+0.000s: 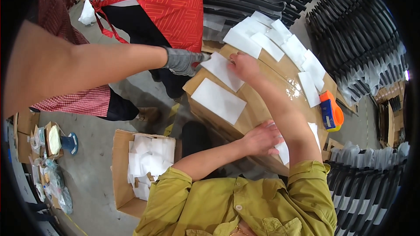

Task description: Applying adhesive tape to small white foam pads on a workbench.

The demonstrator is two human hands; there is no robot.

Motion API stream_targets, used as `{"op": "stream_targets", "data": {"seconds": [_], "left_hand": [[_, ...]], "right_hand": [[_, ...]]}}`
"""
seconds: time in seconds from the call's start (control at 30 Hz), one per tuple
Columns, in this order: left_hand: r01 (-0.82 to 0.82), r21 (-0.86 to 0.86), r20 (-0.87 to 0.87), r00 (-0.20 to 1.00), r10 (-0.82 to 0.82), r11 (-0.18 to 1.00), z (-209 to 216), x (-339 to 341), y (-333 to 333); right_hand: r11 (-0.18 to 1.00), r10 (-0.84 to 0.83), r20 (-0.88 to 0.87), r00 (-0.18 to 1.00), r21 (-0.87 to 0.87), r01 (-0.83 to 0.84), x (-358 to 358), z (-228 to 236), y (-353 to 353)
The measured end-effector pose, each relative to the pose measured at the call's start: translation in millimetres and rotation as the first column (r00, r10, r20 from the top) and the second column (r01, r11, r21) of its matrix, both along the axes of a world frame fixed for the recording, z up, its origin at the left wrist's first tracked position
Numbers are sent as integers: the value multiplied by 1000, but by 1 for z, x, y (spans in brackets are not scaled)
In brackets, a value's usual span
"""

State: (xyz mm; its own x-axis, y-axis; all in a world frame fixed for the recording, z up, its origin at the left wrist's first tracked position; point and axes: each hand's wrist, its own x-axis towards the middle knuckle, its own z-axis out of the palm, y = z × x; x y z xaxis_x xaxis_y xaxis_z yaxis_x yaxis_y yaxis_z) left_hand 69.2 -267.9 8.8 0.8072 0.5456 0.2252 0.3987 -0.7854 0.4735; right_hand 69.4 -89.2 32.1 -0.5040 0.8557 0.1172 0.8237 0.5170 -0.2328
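My right hand (246,66) reaches across the carton-topped table (267,100), its fingers curled on the edge of a white foam sheet (222,71). A co-worker's grey-gloved hand (183,61) touches the far left corner of that same sheet. Nearer to me, my left hand (262,139) rests with fingers apart on another white sheet (283,150), partly hidden under my right forearm. Between the two hands, a flat white foam sheet (218,100) lies by the table's left edge.
More white sheets (267,46) overlap along the table's far side. An orange and blue tape dispenser (331,111) stands at its right edge. An open carton (124,192) of white pieces sits on the floor at left. Stacked black parts (350,30) rise behind; two people stand at far left.
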Motion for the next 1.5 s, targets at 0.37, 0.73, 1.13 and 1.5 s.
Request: {"op": "stream_targets", "data": {"seconds": [0.37, 0.73, 1.13, 1.5], "left_hand": [[-50, -27, 270, 961, 55, 998, -37, 6, -2], [-160, 177, 177, 976, 128, 971, -16, 12, -14], [-205, 286, 238, 961, 138, 936, -14, 22, -13], [-164, 251, 253, 962, 99, 954, -8, 20, -14]], "right_hand": [[912, 336, 235, 912, 162, -377, 14, 10, -146], [991, 105, -392, 914, -40, -130, 84, 44, -150], [996, -84, -241, 967, -15, 83, 178, 39, -130], [857, -515, -169, 841, -57, 513, 265, 12, -58]]}}
